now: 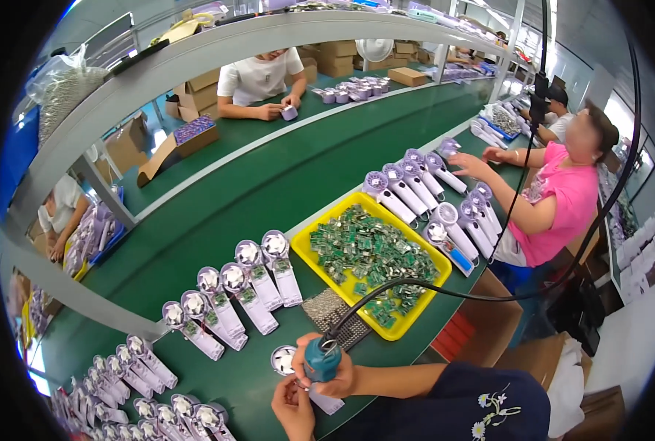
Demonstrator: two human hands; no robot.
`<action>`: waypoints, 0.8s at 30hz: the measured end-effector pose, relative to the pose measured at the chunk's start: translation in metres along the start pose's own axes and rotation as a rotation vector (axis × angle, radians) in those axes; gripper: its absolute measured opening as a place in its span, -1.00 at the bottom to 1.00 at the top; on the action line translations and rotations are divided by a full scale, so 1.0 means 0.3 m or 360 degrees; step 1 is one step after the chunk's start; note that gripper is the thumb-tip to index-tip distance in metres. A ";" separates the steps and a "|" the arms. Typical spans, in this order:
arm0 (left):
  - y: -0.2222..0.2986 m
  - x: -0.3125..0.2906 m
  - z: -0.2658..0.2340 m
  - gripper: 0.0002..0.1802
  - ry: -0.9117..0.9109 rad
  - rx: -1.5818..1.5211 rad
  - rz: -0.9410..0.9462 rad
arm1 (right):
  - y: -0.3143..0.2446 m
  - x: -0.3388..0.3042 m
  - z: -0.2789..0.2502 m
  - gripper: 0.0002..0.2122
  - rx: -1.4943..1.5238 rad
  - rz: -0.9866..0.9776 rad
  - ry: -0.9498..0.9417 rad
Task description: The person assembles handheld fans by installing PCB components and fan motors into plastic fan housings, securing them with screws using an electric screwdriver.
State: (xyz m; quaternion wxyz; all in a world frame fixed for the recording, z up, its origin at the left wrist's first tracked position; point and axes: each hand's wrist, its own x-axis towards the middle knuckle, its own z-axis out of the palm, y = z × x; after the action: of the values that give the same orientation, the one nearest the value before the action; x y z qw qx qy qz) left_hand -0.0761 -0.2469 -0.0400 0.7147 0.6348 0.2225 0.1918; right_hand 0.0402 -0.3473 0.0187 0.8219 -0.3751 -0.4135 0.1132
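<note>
In my right hand [344,378] is a teal electric screwdriver [321,359], gripped upright with its black cable rising from the top. It stands over a small lilac handheld fan [283,359] with a white impeller, whose handle [327,400] shows below my right hand. My left hand [293,409] is beside the fan, fingers pinched together close to the screwdriver's lower end. Whatever those fingers hold is hidden. Just beyond the screwdriver lies a dark perforated plate [351,328] with small metal pieces [326,307] on it.
A yellow tray [298,246] of green circuit boards [371,250] sits beyond the plate. Open fan halves [232,290] stand in rows at left. Assembled fans [408,184] lie near a co-worker in pink [563,198]. The black cable [445,292] arcs across the right side.
</note>
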 end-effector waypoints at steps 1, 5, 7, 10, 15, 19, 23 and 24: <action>0.007 -0.004 -0.005 -0.77 -0.0073 0.0095 -0.0018 | -0.007 -0.016 -0.010 -0.26 -0.0017 0.0002 0.0018; 0.010 -0.033 0.007 -0.77 -0.0053 0.0072 -0.0011 | -0.017 -0.051 0.000 -0.26 -0.0090 0.0003 0.0007; 0.019 -0.057 0.024 -0.77 0.0068 -0.0004 -0.0064 | -0.016 -0.055 0.006 -0.25 -0.0056 0.0047 0.0023; 0.037 -0.054 0.013 -0.75 0.0065 0.0062 -0.0089 | 0.026 -0.054 0.002 -0.22 0.0214 -0.0089 0.0037; 0.080 -0.022 0.028 -0.79 0.0025 0.0152 -0.0066 | -0.051 0.017 -0.028 -0.32 -0.0091 -0.0055 -0.0062; 0.124 -0.010 0.032 -0.73 -0.0036 0.0240 -0.0020 | -0.073 -0.002 -0.004 -0.44 0.0028 -0.0061 0.0057; 0.103 -0.020 0.019 -0.71 -0.0016 0.0275 0.0085 | -0.192 0.025 0.045 -0.35 0.0038 0.0613 0.0336; 0.104 -0.024 0.018 -0.71 -0.0054 0.0300 0.0124 | -0.190 0.018 0.045 -0.35 0.0041 0.0624 0.0334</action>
State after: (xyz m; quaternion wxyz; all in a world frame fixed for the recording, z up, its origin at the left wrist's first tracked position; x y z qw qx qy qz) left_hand -0.0787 -0.2517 -0.0080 0.6475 0.7105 0.2025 0.1870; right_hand 0.0261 -0.3769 0.0675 0.8275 -0.4473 -0.2435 0.2364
